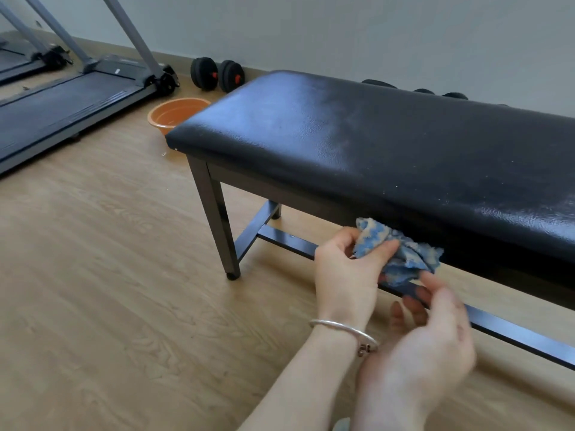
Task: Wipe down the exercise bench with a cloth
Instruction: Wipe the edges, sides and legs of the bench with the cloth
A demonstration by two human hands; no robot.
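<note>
Wood-grain floor (109,259), grey wall (373,32); treadmill (62,104) at left, dumbbells (217,74) against the wall. Bench (373,144) stood across the right of the view, black padded top on a dark metal frame. Cloth (401,253), blue and tan, was bunched at the front side edge of the pad, near mid-length, not on the top surface. Left hand (345,281), wearing a bracelet (342,329), pinched the cloth between thumb and fingers. Right hand (435,343) was blurred, below the cloth, fingers loosely spread, one fingertip at the cloth's lower edge; no grip seen. Progress, as judged: pale specks (395,188) and a dull haze lay on the pad toward the front and right, so that part looked unwiped; the left end had an even sheen and may have been done. Frame rail (513,334) and legs gave no sign either way. Likely early to mid-task, cloth being regathered. One container: orange basin (161,126) on the floor beyond the bench's left end, partly hidden by the pad; whether it held water could not be told.
</note>
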